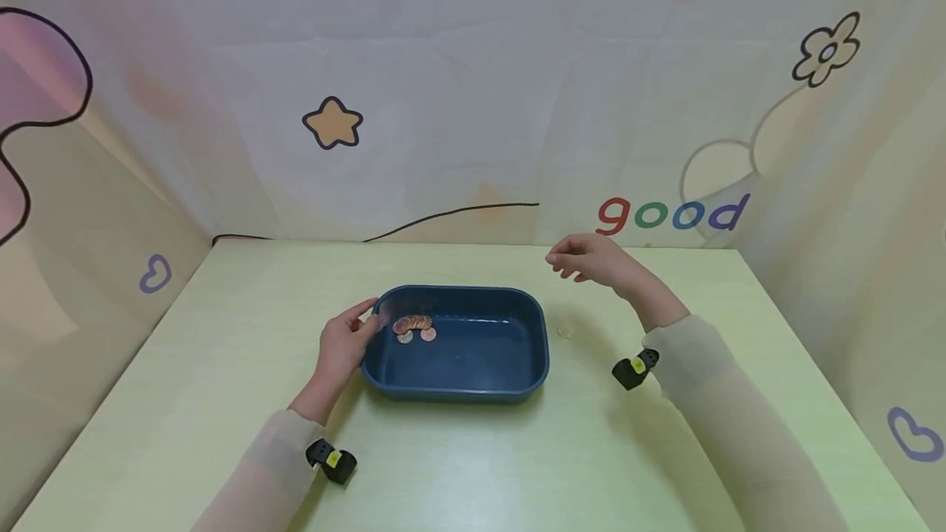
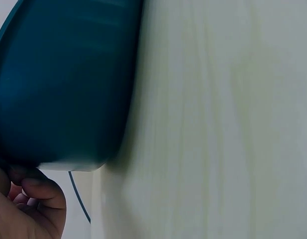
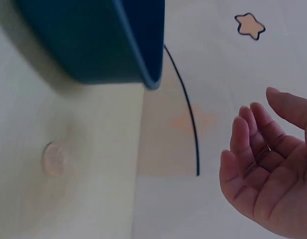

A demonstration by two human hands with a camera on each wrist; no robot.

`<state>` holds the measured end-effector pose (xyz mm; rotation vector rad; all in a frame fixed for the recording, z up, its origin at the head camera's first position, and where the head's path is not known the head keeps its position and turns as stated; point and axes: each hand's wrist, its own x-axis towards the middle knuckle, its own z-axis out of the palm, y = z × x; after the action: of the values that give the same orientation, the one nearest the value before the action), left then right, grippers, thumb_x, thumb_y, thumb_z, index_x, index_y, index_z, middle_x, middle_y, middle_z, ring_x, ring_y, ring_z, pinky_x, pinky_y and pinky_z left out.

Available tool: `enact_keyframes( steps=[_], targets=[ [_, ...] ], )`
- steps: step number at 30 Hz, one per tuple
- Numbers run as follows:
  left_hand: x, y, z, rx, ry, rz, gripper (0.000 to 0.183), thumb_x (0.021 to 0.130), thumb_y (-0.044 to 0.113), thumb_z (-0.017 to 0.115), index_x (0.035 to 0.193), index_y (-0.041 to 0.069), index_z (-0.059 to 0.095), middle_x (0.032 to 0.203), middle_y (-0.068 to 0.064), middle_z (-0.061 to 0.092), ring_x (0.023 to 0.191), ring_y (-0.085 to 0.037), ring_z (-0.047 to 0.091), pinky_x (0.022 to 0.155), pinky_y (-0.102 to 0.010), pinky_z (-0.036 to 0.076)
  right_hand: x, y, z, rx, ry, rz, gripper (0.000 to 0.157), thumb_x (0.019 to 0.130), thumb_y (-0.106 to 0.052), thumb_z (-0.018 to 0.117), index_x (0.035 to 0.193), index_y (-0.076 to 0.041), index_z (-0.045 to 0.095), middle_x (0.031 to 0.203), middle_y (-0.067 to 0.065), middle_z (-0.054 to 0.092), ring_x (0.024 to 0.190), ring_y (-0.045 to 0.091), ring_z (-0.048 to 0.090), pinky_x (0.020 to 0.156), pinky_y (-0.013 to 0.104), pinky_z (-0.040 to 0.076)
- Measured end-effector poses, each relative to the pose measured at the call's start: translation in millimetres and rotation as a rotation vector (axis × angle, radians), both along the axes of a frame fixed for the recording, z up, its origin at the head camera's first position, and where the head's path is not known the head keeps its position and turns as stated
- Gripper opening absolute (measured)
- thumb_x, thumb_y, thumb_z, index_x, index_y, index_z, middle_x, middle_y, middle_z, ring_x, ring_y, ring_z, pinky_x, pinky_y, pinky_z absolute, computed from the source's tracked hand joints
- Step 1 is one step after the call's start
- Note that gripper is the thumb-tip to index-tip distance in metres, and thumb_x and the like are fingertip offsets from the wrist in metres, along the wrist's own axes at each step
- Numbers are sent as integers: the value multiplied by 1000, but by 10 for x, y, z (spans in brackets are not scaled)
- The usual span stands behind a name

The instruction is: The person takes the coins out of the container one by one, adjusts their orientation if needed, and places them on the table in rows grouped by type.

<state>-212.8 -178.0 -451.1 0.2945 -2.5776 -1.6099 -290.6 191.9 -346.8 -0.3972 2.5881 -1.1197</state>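
A dark blue rectangular plastic basin (image 1: 473, 384) is in the middle of the table. My left hand (image 1: 343, 347) grips its left end, thumb over the rim and fingers on the outside. Inside, near that end, an overlapping row of copper-coloured coins (image 1: 412, 324) lies with two coins (image 1: 428, 335) in front of it. Over the table, beyond the basin's right end, my right hand (image 1: 594, 259) hangs with loosely bent fingers and holds nothing. One coin (image 3: 54, 159) lies flat on the tabletop just right of the basin, below that hand.
The pale wooden table (image 1: 458, 466) ends at a printed cloth backdrop (image 1: 443, 105), with cloth on both sides too. A small black wrist camera is strapped on each sleeve.
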Motion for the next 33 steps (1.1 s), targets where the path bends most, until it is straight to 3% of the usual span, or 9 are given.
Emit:
enact_keyframes(
  steps=[4, 16, 25, 33],
  targets=[
    [5, -4, -2, -7, 4, -2, 45, 97, 14, 57, 140, 3, 62, 60, 7, 42, 47, -7, 35, 47, -22, 31, -8, -176, 104, 16, 0, 59, 33, 102, -24, 60, 125, 0, 65, 118, 20, 67, 107, 32, 65, 98, 45, 55],
    [2, -23, 0, -18, 1, -11, 45, 98, 16, 59, 141, 3, 61, 61, 6, 41, 46, -7, 34, 46, -21, 32, -83, -783, 171, 100, 9, 280, 28, 99, -24, 64, 118, -4, 69, 112, 15, 72, 99, 25, 68, 91, 37, 58],
    [14, -16, 6, -13, 5, -7, 44, 99, 16, 58, 141, 3, 61, 61, 5, 40, 46, -7, 34, 46, -21, 32, -173, -1241, 5, 136, -29, 450, 30, 99, -22, 66, 121, -2, 70, 113, 22, 73, 99, 36, 71, 87, 36, 60],
    [7, -18, -7, -25, 19, -14, 44, 99, 15, 57, 141, 3, 61, 59, 7, 39, 47, -6, 33, 47, -21, 30, -196, -1568, -165, 139, -95, 482, 31, 99, -19, 66, 125, -2, 68, 116, 19, 75, 101, 31, 73, 82, 28, 58]
  ],
)
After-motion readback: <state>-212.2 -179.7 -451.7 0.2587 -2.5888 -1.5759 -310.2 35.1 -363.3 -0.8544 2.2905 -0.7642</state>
